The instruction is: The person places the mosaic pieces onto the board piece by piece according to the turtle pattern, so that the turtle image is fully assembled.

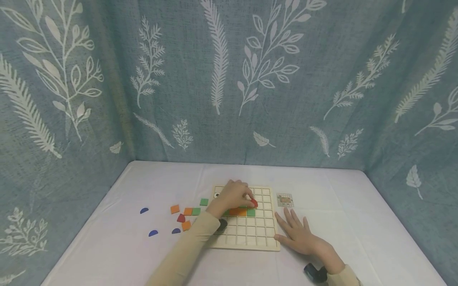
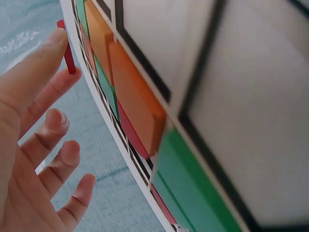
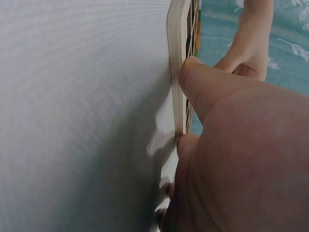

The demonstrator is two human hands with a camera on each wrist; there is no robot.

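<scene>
My left hand (image 1: 233, 195) reaches over the wooden grid board (image 1: 251, 239) and pinches a red curved-edge tile (image 1: 254, 203) between thumb and index finger. In the left wrist view that red tile (image 2: 69, 52) stands on edge over the board, the other fingers spread loosely. Orange tiles (image 1: 237, 212) and a green tile (image 1: 251, 212) lie in a row of grid squares below the hand. My left forearm hides part of the board's left side. The right hand (image 1: 299, 235) lies with fingers spread at the board's right edge, its thumb (image 3: 193, 72) against the rim.
Left of the board lie loose tiles: orange squares (image 1: 175, 209), green squares (image 1: 204, 201), a red piece (image 1: 181, 218) and blue half-circles (image 1: 153, 233). A small picture card (image 1: 285, 200) rests beyond the right fingertips. A patterned curtain (image 1: 229, 79) encloses the white table (image 1: 358, 222).
</scene>
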